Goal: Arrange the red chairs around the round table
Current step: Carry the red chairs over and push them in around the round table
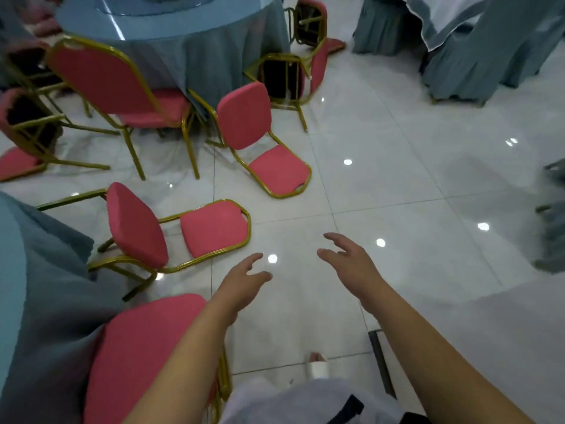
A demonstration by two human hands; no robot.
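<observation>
The round table (171, 32), draped in blue-grey cloth, stands at the top left. One red chair with a gold frame (101, 81) stands upright against it. Several red chairs lie tipped over on the floor: one on its back (244, 117) near the table's skirt, one on its side (137, 228) closer to me, others at the far left (21, 123) and behind the table (308, 26). Another red chair (143, 341) sits right below my left arm. My left hand (244, 283) and my right hand (348, 258) reach forward over the floor with relaxed fingers, holding nothing.
White glossy floor tiles (397, 179) spread across the middle and right. A second draped table (458, 35) stands at the top right, and blue cloth of another table (36, 286) hangs at the left edge. More covered furniture (553, 215) sits at the right edge. My foot (318, 365) shows below.
</observation>
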